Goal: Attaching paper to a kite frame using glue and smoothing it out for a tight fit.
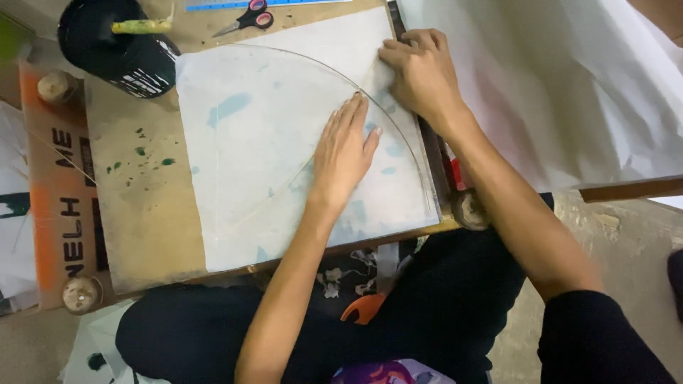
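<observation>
on a low wooden board (142,213), a white paper sheet (249,156) was held flat under the spread left hand (343,153) while the curled right hand (420,71) pressed a thin bent stick (388,117), best kept taut against the paper.

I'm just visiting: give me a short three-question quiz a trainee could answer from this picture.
1. True or false: the left hand lies flat on the white blue-stained paper sheet.
2. Which thing lies nearest the black paint-streaked container: A the pink-handled scissors, B an orange hammer?
3. What thin bent thing crosses the sheet under both hands?

Key: 1 true. 2 A. 3 the thin curved stick; the right hand presses near it.
</observation>
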